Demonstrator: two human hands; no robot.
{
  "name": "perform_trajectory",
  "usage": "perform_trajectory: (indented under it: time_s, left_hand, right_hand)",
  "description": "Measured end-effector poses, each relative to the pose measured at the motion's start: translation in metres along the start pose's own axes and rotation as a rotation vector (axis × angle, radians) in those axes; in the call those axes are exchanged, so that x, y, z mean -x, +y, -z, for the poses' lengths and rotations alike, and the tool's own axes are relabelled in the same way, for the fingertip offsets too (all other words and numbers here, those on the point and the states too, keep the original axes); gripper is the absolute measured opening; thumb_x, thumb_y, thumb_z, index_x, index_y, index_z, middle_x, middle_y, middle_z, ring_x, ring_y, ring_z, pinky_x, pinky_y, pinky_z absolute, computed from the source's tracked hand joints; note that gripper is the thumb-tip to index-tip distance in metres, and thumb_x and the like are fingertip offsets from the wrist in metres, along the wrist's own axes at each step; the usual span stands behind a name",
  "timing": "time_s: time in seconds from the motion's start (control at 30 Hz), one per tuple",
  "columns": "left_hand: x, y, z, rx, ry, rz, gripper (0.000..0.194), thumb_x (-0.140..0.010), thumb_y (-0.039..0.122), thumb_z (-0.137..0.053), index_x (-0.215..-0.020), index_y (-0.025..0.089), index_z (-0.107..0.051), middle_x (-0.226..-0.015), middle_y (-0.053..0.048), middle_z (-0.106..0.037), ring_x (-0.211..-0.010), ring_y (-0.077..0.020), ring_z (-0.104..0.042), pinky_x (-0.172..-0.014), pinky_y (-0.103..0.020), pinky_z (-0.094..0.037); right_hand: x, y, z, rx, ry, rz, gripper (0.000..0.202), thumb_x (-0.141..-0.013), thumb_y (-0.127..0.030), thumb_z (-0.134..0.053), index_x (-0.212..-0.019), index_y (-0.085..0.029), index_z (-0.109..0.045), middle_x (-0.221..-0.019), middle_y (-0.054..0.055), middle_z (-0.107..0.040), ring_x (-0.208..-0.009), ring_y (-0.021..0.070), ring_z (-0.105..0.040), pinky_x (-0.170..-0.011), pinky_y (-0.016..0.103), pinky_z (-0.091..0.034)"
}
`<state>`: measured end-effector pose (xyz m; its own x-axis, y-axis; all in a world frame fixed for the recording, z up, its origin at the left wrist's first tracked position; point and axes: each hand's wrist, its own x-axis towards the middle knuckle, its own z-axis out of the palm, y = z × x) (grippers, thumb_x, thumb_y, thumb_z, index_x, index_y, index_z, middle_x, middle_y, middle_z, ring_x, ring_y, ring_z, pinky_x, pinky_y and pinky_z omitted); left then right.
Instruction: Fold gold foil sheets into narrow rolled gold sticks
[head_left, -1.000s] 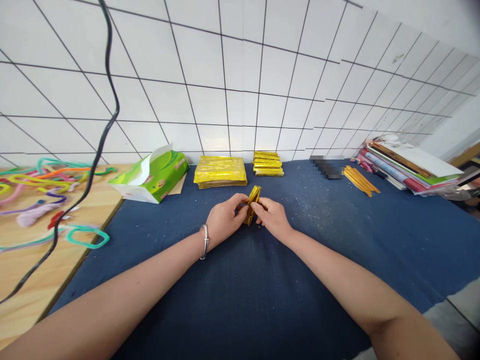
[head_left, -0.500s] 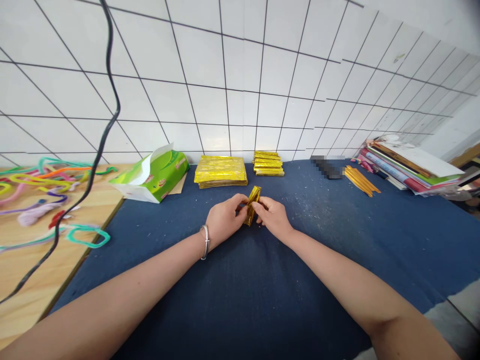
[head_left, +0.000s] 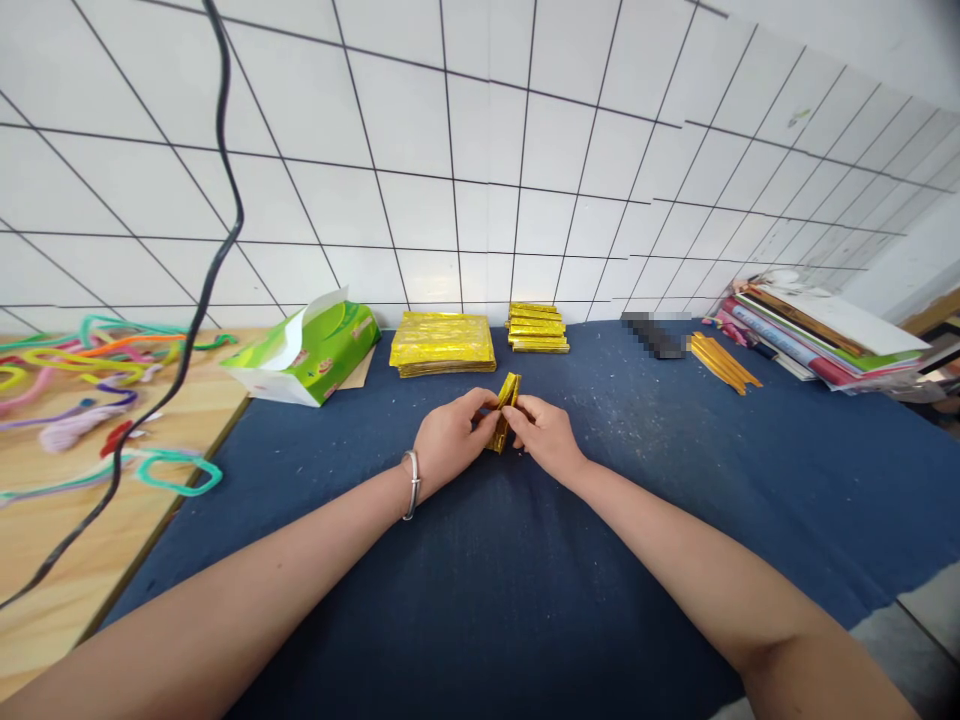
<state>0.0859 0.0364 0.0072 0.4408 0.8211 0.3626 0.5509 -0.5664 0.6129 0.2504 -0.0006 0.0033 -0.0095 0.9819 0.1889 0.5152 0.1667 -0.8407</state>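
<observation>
So, the folded gold paper (head_left: 511, 386) is held over the middle of the dark blue cloth (head_left: 465, 610), somewhat toward the far edge, tilted, with its top end poking up between the hands. It's pinched from both sides: the left hand (head_left: 451, 432) has thumb and index finger clamped on it, and the right hand (head_left: 549, 435) is closed on it the same way, other fingers curled in. A silver bangle (head_left: 412, 485) is worn on the left wrist.

Along the cloth's far edge, by the tiled wall (head_left: 420, 130), a flat gold stack (head_left: 442, 342) and some narrow gold strips (head_left: 537, 328) are laid side by side, slightly apart. Left of those, a green packet (head_left: 334, 345) is marked with little logos, too small to be read. Toward the far right corner there's a dark object (head_left: 661, 342), partly pixelated, then orange strips (head_left: 724, 362) and a pile of books (head_left: 814, 335); spine lettering can't be made out.

Past the cloth's left edge, fuzzy coloured loops (head_left: 180, 474) are strewn on a wooden board (head_left: 52, 570), partly blocked by a black cable (head_left: 217, 265).
</observation>
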Motion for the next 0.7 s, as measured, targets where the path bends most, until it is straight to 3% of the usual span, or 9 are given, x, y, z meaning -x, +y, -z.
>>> perform_trajectory:
  time_s: [0.33, 0.5, 0.7]
  left_hand:
    - [-0.003, -0.007, -0.006, 0.373, 0.021, 0.100, 0.018, -0.083, 0.030, -0.054, -0.099, 0.021, -0.053, -0.092, 0.000, -0.063, -0.077, -0.0122, -0.063, -0.069, -0.025, -0.052]
    - [-0.006, -0.009, -0.009, 0.627, 0.015, 0.144, 0.045, -0.080, 0.027, -0.058, -0.120, 0.024, -0.039, -0.100, -0.004, -0.057, -0.071, -0.0118, -0.063, -0.058, -0.024, -0.054]
    - [-0.007, -0.011, -0.009, 0.594, 0.058, 0.123, 0.061, -0.078, 0.024, -0.061, -0.132, 0.026, -0.032, -0.098, -0.004, -0.056, -0.068, -0.0101, -0.061, -0.058, -0.023, -0.053]
  right_hand:
    - [0.002, -0.004, -0.002, 0.280, 0.022, 0.128, 0.016, -0.086, -0.034, -0.047, -0.086, -0.020, -0.056, -0.073, -0.001, -0.058, -0.066, 0.0116, -0.052, -0.062, 0.022, -0.038]
    - [0.004, -0.007, -0.003, 0.374, 0.011, 0.149, 0.017, -0.085, -0.036, -0.047, -0.083, -0.020, -0.053, -0.075, -0.001, -0.058, -0.066, 0.0116, -0.050, -0.062, 0.023, -0.035]
    - [0.007, -0.010, -0.002, 0.435, -0.038, 0.155, 0.024, -0.082, -0.042, -0.052, -0.093, -0.020, -0.054, -0.080, 0.001, -0.059, -0.069, 0.0129, -0.052, -0.063, 0.024, -0.035]
